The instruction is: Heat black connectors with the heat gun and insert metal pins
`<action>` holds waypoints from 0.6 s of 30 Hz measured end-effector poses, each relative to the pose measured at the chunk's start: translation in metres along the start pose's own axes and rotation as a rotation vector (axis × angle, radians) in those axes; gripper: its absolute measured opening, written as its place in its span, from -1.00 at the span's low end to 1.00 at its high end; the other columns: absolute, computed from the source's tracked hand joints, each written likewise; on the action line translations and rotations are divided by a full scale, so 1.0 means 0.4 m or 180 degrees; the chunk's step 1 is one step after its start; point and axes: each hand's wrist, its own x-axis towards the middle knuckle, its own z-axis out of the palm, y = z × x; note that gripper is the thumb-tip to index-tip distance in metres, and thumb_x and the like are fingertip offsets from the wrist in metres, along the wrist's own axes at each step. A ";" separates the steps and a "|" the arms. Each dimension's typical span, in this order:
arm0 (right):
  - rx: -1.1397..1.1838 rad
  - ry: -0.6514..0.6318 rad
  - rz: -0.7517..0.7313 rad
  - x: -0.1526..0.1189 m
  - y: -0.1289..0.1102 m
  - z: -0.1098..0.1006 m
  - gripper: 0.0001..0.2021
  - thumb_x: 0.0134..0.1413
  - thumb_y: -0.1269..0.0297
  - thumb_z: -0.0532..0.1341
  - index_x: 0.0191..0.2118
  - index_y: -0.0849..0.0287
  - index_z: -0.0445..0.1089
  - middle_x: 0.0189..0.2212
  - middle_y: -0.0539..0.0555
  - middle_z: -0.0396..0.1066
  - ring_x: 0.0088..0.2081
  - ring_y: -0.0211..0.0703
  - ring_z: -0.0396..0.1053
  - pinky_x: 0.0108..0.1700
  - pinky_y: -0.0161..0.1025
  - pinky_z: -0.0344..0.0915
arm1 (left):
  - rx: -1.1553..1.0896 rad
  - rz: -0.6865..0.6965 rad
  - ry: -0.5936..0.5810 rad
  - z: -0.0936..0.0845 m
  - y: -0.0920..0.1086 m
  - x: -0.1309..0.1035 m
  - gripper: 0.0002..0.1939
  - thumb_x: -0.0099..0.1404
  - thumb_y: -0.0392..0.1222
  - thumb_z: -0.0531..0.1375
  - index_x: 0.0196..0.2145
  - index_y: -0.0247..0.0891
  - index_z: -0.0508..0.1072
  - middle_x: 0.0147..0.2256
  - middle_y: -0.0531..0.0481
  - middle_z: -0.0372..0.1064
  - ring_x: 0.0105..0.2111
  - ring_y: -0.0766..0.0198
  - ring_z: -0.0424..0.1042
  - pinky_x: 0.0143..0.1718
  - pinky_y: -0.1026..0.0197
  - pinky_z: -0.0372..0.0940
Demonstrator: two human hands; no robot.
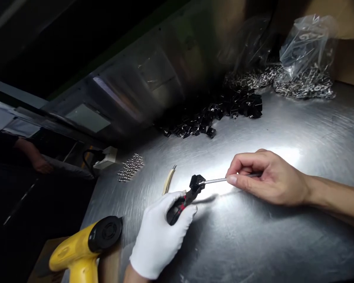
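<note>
My left hand (161, 232), in a white glove, is closed around a pair of pliers (188, 198) with dark, red-marked handles. At the tip of the pliers sits a small black plastic block (196, 182). My bare right hand (264, 179) pinches a thin metal rod (215, 181), whose far end meets the block's right side. Fingers and palm hide the rod's other end. Just beyond the pliers lies a short cream-coloured tool (168, 181) with a dark metal tip, partly covered by my left hand.
Many black blocks (206, 118) are heaped at the back of the metal table (297, 236). Clear bags of metal terminals (306, 78) stand back right. Small metal pins (131, 168) lie left, near a white socket box (106, 157). A yellow heat gun (76, 251) is front left. Another person's hand (43, 164) shows far left.
</note>
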 end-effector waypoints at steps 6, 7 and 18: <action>-0.0527 -0.0081 -0.0289 0.006 -0.004 -0.024 -0.84 0.25 0.24 0.23 -0.34 0.14 0.47 -0.70 -0.17 0.09 -0.66 -0.39 0.01 -0.60 -0.32 -0.03 | 0.0255 0.0033 0.0182 0.015 0.014 -0.004 -0.79 0.35 0.05 0.21 -0.20 -0.07 0.56 -0.21 0.05 0.58 -0.20 0.14 0.53 -0.17 0.14 0.38; -0.0641 -0.0132 -0.0356 0.008 -0.005 -0.031 -0.85 0.24 0.26 0.23 -0.35 0.14 0.48 -0.70 -0.17 0.10 -0.66 -0.39 0.01 -0.60 -0.32 -0.03 | 0.0295 0.0048 0.0220 0.018 0.015 -0.005 -0.78 0.34 0.06 0.21 -0.21 -0.07 0.56 -0.22 0.05 0.58 -0.20 0.14 0.53 -0.17 0.15 0.37; -0.1187 -0.0247 -0.0551 0.020 0.012 -0.047 -0.86 0.09 0.43 0.24 -0.42 0.14 0.53 -0.67 -0.18 0.26 -0.64 -0.46 0.12 -0.58 -0.38 -0.01 | 0.0966 0.0270 0.0224 0.045 0.008 -0.006 -0.70 0.33 0.10 0.24 -0.12 -0.13 0.54 -0.17 -0.01 0.55 -0.18 0.14 0.52 -0.15 0.17 0.33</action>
